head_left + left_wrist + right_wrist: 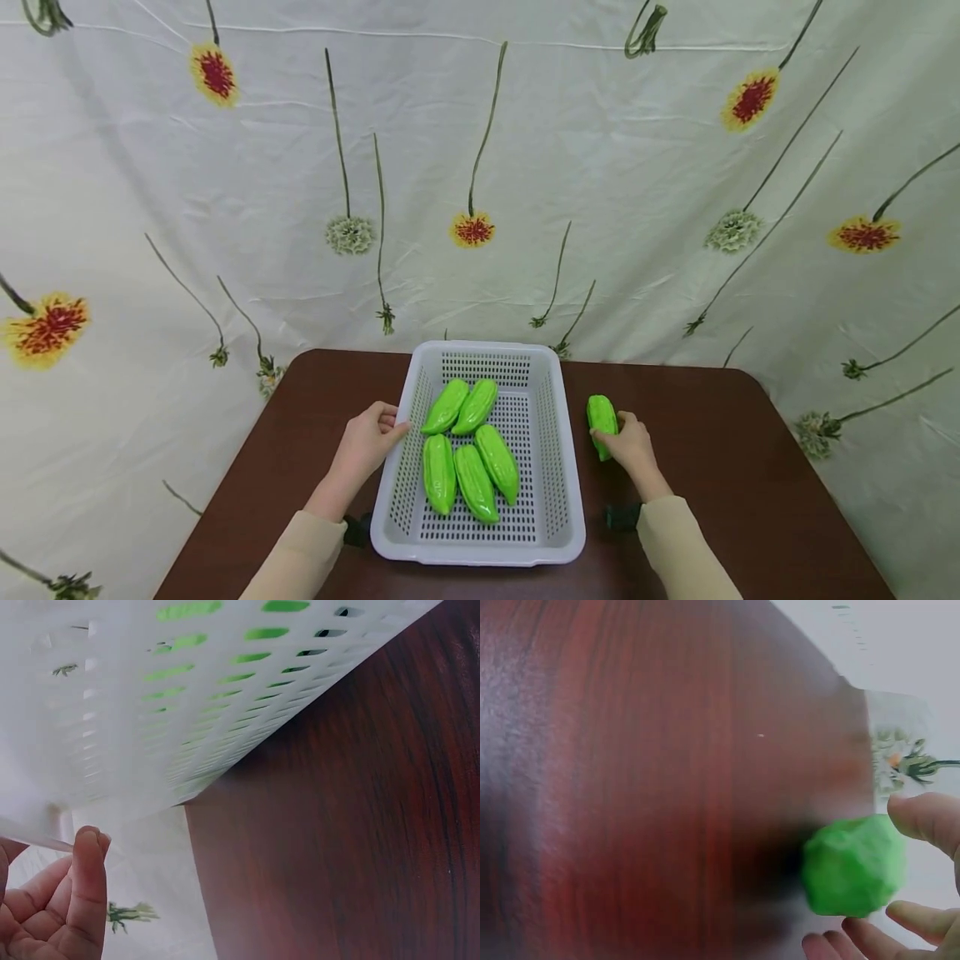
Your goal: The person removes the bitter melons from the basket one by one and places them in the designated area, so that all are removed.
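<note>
A pale grey plastic basket (480,554) with slotted walls stands on the table, holding several glossy green bitter melons (474,483). My left hand (369,437) pinches the basket's left rim between thumb and fingers. In the left wrist view that hand (60,907) is at the rim, and green shows through the wall's slots. Right of the basket, another bitter melon (602,417) lies between the thumb and fingers of my right hand (628,446). The right wrist view shows this bitter melon (853,866) end-on, with the thumb on one side and fingers on the other.
The dark brown wooden table (720,467) has rounded far corners. Behind it hangs a white cloth (420,275) printed with flowers. Dark wrist devices, such as the one by the right sleeve (621,517), sit below both hands.
</note>
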Tool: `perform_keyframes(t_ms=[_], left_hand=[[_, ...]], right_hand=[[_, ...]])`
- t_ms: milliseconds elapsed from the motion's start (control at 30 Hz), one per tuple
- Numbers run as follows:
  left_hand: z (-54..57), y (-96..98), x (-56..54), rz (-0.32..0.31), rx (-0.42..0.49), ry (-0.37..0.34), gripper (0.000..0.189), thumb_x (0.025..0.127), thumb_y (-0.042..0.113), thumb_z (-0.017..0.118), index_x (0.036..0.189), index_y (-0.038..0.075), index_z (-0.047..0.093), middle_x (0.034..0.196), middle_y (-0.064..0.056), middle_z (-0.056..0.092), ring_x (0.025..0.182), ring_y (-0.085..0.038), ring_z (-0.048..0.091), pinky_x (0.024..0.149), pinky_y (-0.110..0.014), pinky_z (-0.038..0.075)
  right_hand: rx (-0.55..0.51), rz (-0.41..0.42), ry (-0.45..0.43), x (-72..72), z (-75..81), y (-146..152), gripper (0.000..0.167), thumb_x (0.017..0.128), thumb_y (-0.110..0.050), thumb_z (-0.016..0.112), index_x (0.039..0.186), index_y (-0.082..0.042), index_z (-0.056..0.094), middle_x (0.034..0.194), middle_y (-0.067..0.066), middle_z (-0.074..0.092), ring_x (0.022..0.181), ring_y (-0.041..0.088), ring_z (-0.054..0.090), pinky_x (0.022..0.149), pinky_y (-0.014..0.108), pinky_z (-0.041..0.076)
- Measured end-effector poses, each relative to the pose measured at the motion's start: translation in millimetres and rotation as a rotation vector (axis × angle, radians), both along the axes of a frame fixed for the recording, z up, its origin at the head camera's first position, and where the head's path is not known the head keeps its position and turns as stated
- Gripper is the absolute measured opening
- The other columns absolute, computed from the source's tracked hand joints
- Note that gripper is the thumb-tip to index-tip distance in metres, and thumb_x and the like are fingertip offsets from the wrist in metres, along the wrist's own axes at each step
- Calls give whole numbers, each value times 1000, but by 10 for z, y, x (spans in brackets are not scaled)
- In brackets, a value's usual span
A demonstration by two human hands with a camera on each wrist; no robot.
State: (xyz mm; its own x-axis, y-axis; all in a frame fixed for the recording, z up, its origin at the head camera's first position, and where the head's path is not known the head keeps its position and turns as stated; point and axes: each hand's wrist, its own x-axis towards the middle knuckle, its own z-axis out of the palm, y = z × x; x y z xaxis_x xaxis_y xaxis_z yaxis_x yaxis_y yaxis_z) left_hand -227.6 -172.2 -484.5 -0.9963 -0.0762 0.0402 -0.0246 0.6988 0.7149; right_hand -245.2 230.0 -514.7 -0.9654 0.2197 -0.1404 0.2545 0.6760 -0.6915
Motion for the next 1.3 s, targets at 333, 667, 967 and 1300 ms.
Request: perform_keyframes(t_ms=[333, 667, 967, 1300], left_hand=[[47, -28, -12, -11, -35, -4, 37, 91, 21, 71, 115, -4, 60, 99, -16, 67, 83, -21, 66, 69, -36, 60], [8, -74, 14, -19, -29, -3, 36, 91, 19, 70, 115, -5, 60, 100, -16, 68, 84, -22, 67, 69, -36, 59], [-66, -66, 59, -3, 21, -26, 37, 91, 19, 71, 117, -4, 59, 103, -18, 68, 85, -23, 67, 70, -37, 61], [-40, -11, 16, -3, 29, -13, 36, 91, 18, 71, 117, -4, 59, 103, -17, 67, 89, -24, 67, 74, -39, 61]], right_hand=[[-30, 47, 100, -83, 571, -118, 72, 95, -29, 63, 149, 5, 29, 143, 33, 36, 129, 49, 40, 101, 60, 43], [-129, 171, 157, -112, 956, -794, 68, 93, -29, 67, 148, -1, 37, 145, 24, 46, 133, 41, 45, 102, 55, 46], [-153, 269, 55, 5, 616, -1381, 69, 88, -29, 73, 144, 1, 44, 140, 25, 51, 128, 42, 50, 98, 56, 49], [-60, 324, -36, 24, 301, -1552, 72, 81, -22, 80, 137, 8, 48, 134, 29, 55, 122, 44, 55, 100, 56, 48]])
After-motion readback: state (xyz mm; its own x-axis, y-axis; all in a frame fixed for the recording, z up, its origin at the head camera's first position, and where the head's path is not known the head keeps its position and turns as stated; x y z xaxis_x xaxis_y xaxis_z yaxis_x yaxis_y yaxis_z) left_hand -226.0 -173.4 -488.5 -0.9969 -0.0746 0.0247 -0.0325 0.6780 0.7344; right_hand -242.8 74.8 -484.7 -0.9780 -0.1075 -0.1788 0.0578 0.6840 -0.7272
